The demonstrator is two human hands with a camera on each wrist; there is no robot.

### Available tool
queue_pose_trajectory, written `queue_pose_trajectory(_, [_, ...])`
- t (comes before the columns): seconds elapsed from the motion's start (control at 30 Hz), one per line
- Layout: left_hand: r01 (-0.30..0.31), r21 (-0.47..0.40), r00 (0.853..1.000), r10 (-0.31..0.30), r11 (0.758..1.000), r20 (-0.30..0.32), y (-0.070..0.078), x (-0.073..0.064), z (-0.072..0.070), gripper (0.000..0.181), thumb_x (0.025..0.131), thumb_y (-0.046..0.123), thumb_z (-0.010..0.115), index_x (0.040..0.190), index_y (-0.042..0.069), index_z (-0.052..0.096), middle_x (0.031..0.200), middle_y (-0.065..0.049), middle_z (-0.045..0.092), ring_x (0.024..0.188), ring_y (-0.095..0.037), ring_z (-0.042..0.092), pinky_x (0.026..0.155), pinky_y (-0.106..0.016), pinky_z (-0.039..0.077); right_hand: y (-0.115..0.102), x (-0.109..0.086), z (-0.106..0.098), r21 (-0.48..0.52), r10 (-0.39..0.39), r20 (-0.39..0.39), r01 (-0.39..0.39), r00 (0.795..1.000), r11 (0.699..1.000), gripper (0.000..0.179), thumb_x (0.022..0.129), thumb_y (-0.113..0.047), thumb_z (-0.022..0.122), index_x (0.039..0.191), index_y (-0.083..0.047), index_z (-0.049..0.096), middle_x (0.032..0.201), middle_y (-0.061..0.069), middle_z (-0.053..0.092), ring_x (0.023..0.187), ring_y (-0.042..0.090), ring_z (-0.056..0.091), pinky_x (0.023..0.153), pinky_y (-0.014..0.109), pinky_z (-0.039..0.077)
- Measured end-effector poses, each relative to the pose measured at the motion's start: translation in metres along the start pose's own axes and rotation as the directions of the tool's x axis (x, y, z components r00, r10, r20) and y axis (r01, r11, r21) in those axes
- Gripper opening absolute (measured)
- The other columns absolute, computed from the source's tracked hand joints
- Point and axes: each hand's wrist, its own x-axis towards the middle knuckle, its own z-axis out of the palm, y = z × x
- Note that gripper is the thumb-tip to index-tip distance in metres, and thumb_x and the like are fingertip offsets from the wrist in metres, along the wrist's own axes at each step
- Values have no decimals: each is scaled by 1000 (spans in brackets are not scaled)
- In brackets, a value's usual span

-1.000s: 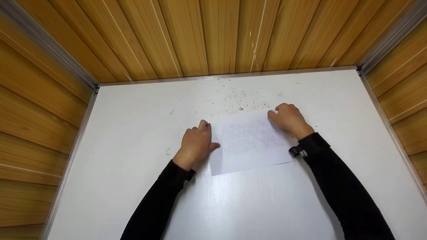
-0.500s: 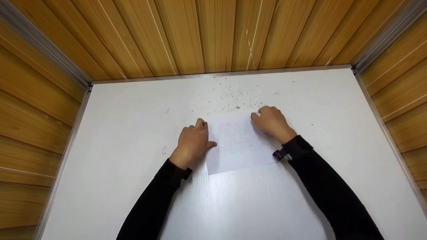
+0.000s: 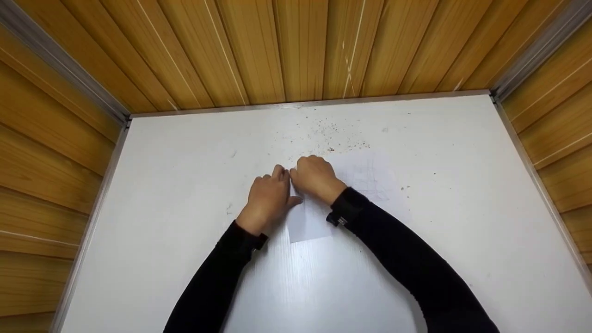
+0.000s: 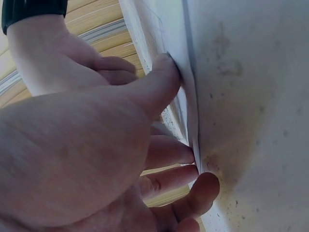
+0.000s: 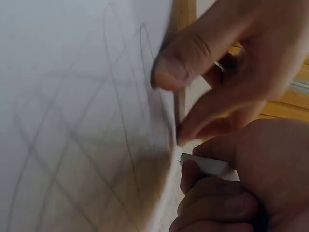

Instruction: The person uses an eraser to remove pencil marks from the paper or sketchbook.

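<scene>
A white sheet of paper (image 3: 370,178) with faint crossing pencil lines lies on the white table (image 3: 194,152). My left hand (image 3: 268,196) presses on its left edge, thumb spread onto the sheet; in the left wrist view the thumb (image 4: 161,77) lies against the paper. Beside it, close to the left fingertips, my right hand (image 3: 315,178) sits over the upper left of the sheet. In the right wrist view it pinches a small white block, an eraser by its look (image 5: 207,165), most of it hidden by the curled fingers. The right forearm covers part of the paper.
Dark crumbs (image 3: 326,132) are scattered on the table beyond the paper. Wood-patterned panels (image 3: 300,51) stand along the back and both sides, with a metal strip (image 3: 222,111) at the table's back edge. Faint smudges mark the tabletop.
My right hand has swept left across the paper, from its upper right corner to beside my left hand. The left hand stays on the left edge. Lines on the right part are uncovered.
</scene>
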Motion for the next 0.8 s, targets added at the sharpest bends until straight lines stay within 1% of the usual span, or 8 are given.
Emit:
queue_pose_trajectory(0.07, [2, 2, 1000, -2, 1000, -6, 1, 0, 0, 85, 99, 63, 74, 150, -3, 59, 139, -12, 57, 98, -40, 73, 89, -50, 60, 9, 13, 13, -13, 7, -8, -7, 1000, 1000, 39, 106, -36, 55, 80, -10, 68, 97, 18, 76, 85, 35, 71, 73, 52, 61])
queue_pose_trajectory(0.2, [3, 25, 1000, -3, 1000, -5, 4, 2, 2, 90, 99, 65, 73, 154, -5, 57, 139, -13, 56, 100, -39, 73, 88, -49, 59, 32, 16, 15, 6, 15, -21, -15, 1000, 1000, 41, 104, -37, 55, 86, -4, 71, 101, 22, 76, 89, 38, 71, 76, 53, 60])
queue_pose_trajectory(0.33, [-3, 49, 1000, 2, 999, 12, 6, 3, 5, 93, 100, 66, 71, 157, -6, 55, 142, -15, 57, 99, -37, 74, 89, -48, 60, 53, -12, -13, 61, 44, -12, -43, 999, 997, 45, 106, -35, 54, 104, 4, 76, 111, 27, 76, 100, 42, 72, 90, 56, 60])
queue_pose_trajectory(0.43, [-2, 66, 1000, 0, 998, 28, 6, 4, 7, 94, 100, 67, 70, 158, -6, 54, 146, -15, 58, 99, -35, 75, 90, -47, 61, 76, -25, -27, 83, 75, -6, -74, 997, 994, 48, 107, -35, 52, 115, 6, 76, 119, 29, 76, 105, 43, 72, 97, 57, 59])
queue_pose_trajectory(0.57, [3, 75, 999, -5, 997, 34, 4, 6, 8, 94, 101, 68, 69, 159, -5, 54, 148, -15, 58, 99, -35, 75, 91, -46, 62, 110, -36, -45, 91, 115, -3, -114, 993, 989, 53, 109, -37, 50, 122, 9, 74, 126, 32, 75, 112, 45, 71, 103, 60, 57])
queue_pose_trajectory(0.6, [3, 72, 999, -5, 997, 34, 4, 6, 8, 94, 101, 68, 69, 158, -5, 54, 148, -15, 58, 99, -35, 75, 91, -47, 62, 119, -38, -49, 92, 128, -3, -127, 992, 988, 54, 108, -37, 49, 122, 9, 74, 125, 32, 74, 111, 46, 70, 103, 60, 57])
queue_pose_trajectory(0.67, [2, 64, 999, -5, 998, 34, 3, 7, 8, 93, 100, 67, 70, 158, -5, 55, 148, -15, 58, 99, -35, 75, 91, -47, 61, 135, -43, -57, 94, 153, -3, -152, 988, 984, 52, 108, -36, 49, 114, 9, 73, 119, 32, 74, 106, 45, 68, 96, 58, 57])
queue_pose_trajectory(0.8, [1, 54, 999, -3, 999, 33, 2, 8, 7, 93, 100, 67, 71, 158, -5, 55, 147, -16, 58, 99, -35, 74, 91, -47, 61, 163, -51, -70, 93, 191, -8, -189, 982, 978, 47, 107, -37, 48, 100, 5, 69, 106, 27, 69, 95, 39, 62, 79, 47, 51])
